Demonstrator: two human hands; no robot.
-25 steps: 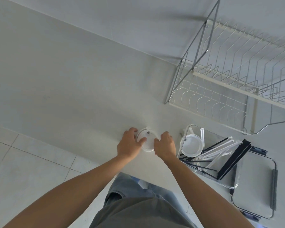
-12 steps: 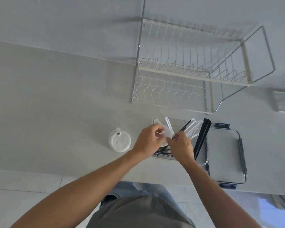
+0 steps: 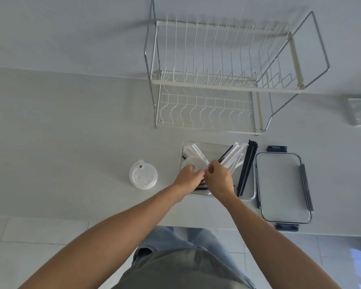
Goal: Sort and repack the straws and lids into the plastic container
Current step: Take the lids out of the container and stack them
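We see a pale desk [image 3: 71, 132] running under a two-tier wire dish rack [image 3: 227, 84] that stands at its far side. Just in front of the rack sits the clear plastic container [image 3: 249, 196], and touching its right side lies the container's flat lid with dark clips [image 3: 281, 184]. Inside the container a bundle of black straws [image 3: 247, 165] leans along the right wall, with white wrapped straws [image 3: 233, 155] fanned beside them toward the middle. A round white cup lid [image 3: 193, 162] lies in the container's left part, partly under our fingers. Well to the left, apart from the container, a second stack of translucent cup lids [image 3: 143, 174] rests on the desk. Our left hand [image 3: 188, 177] and right hand [image 3: 218, 178] meet over the container; the left grip is curled against the white lid's edge, while the right grip is closed, though we cannot tell what it pinches.
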